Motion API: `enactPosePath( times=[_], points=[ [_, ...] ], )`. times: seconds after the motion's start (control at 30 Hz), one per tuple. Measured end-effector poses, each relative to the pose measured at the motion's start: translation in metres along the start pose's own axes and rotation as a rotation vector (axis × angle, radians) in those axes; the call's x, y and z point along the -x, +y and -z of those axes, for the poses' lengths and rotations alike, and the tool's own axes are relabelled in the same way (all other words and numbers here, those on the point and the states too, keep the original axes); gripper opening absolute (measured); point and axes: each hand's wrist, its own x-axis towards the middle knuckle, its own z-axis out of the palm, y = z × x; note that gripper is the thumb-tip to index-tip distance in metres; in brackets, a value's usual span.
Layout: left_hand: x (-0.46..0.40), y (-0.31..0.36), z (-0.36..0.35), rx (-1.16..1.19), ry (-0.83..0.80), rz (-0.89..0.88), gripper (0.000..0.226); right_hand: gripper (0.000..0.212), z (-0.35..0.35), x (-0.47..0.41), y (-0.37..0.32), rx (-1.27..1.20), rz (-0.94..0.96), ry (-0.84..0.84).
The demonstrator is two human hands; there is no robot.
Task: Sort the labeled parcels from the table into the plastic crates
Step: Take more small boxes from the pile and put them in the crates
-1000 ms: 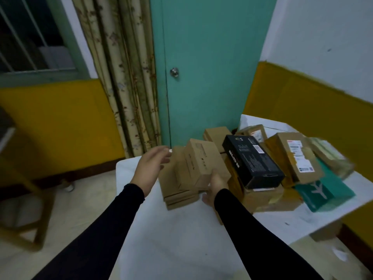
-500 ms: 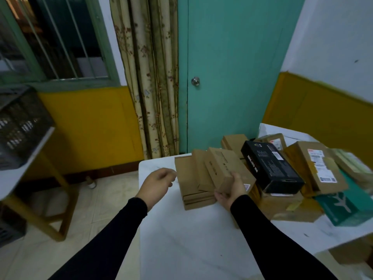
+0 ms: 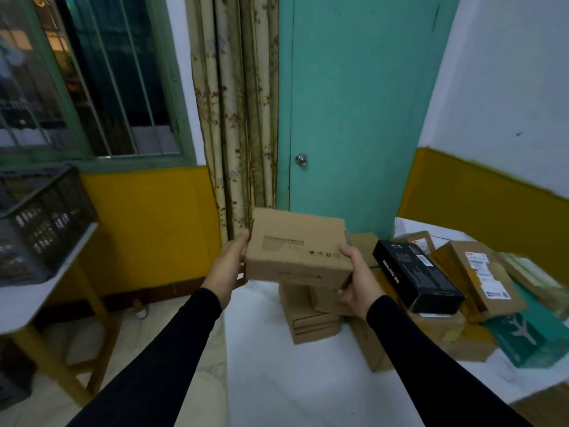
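I hold a brown cardboard parcel (image 3: 297, 249) in the air above the white table (image 3: 295, 377), its printed side toward me. My left hand (image 3: 228, 266) grips its left end and my right hand (image 3: 354, 280) grips its lower right corner. Below it lies a stack of flat brown parcels (image 3: 311, 318). To the right lies a heap with a black box (image 3: 412, 277), a labeled brown parcel (image 3: 483, 275) and a teal box (image 3: 529, 337). A dark plastic crate (image 3: 43, 223) stands on a side table at the far left.
The side table (image 3: 21, 300) has yellow wooden legs and stands across a gap of tiled floor (image 3: 86, 331). Behind the parcels are a teal door (image 3: 354, 118) and a curtain (image 3: 234, 112). A small bottle (image 3: 140, 309) sits on the floor by the wall.
The parcel that my right hand held on the stack has been lifted clear and turned flat. My left hand has closed on its left end. The view has swung left, showing the crate.
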Motion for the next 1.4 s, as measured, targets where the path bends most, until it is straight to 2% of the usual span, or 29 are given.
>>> enactPosePath(
  times=[0.1,0.2,0.3,0.37,0.5,0.6,0.67,0.73,0.83,1.0,1.07,1.17,1.23,1.3,1.33,1.4],
  points=[
    [0.004,0.005,0.007,0.103,-0.049,0.005,0.044,0.035,-0.013,0.003,-0.001,0.122,0.041,-0.048],
    [0.007,0.006,0.018,0.099,0.006,-0.022,0.049,0.034,-0.025,0.011,-0.005,0.169,0.09,-0.086],
    [0.012,0.013,0.029,0.085,-0.013,-0.078,0.05,0.028,-0.03,0.013,-0.011,0.141,0.115,-0.093],
    [0.014,0.02,0.038,0.03,-0.046,-0.153,0.061,0.024,-0.033,0.013,-0.014,0.124,0.126,-0.101],
    [0.02,0.035,0.046,-0.172,-0.129,-0.323,0.085,0.024,-0.037,0.011,-0.016,-0.044,0.163,-0.137],
    [0.025,0.041,0.044,-0.427,-0.163,-0.494,0.091,0.049,-0.036,0.013,-0.018,-0.144,0.152,-0.193],
    [0.026,0.04,0.044,-0.645,-0.109,-0.64,0.09,0.068,-0.034,0.012,-0.02,-0.18,0.1,-0.216],
    [0.028,0.035,0.043,-0.903,-0.03,-0.832,0.083,0.075,-0.034,0.01,-0.023,-0.181,0.068,-0.212],
    [0.025,0.029,0.045,-1.199,0.043,-1.124,0.082,0.067,-0.038,0.008,-0.025,-0.232,0.052,-0.173],
    [0.018,0.031,0.053,-1.343,0.122,-1.284,0.083,0.047,-0.048,0.008,-0.03,-0.206,0.064,-0.097],
    [0.018,0.03,0.054,-1.346,0.174,-1.219,0.088,0.04,-0.051,0.009,-0.029,-0.184,0.096,-0.093],
    [0.018,0.029,0.053,-1.174,0.225,-0.849,0.098,0.043,-0.052,0.007,-0.028,-0.156,0.182,-0.068],
    [0.019,0.032,0.051,-0.885,0.19,-0.512,0.093,0.047,-0.051,0.004,-0.029,-0.095,0.243,-0.037],
    [0.017,0.036,0.05,-0.435,0.169,-0.257,0.066,0.045,-0.052,0.005,-0.031,-0.062,0.289,-0.029],
    [0.019,0.041,0.049,-0.248,0.159,-0.147,0.05,0.044,-0.053,0.006,-0.033,-0.068,0.307,-0.031],
    [0.019,0.045,0.047,-0.081,0.048,-0.022,0.046,0.041,-0.055,0.006,-0.035,-0.106,0.327,-0.049]
  ],
)
